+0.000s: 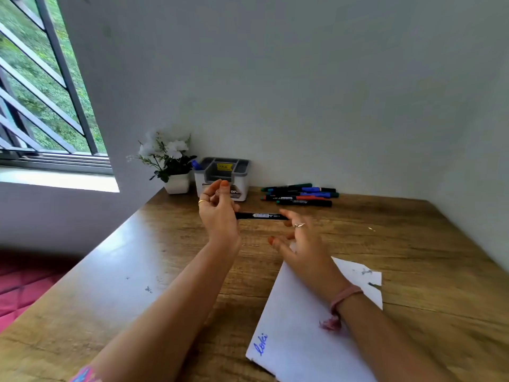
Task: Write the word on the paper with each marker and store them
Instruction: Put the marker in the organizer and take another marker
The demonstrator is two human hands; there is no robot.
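A black marker (260,215) is held level above the wooden desk (385,244) between both hands. My left hand (219,213) grips its left end, fingers curled. My right hand (300,238) holds the right end with its fingertips, the other fingers spread. A white paper (297,334) lies under my right forearm; a blue handwritten word (261,345) sits at its near left corner. Several more markers (300,194) lie in a pile at the back by the wall. A grey and white organizer box (223,176) stands behind my left hand, with a blue marker (196,164) sticking out of it.
A white pot with white flowers (170,164) stands left of the organizer in the corner. A window (41,92) with bars is at far left. The wall runs along the desk's back and right side. Red bedding (24,288) lies below the desk's left edge.
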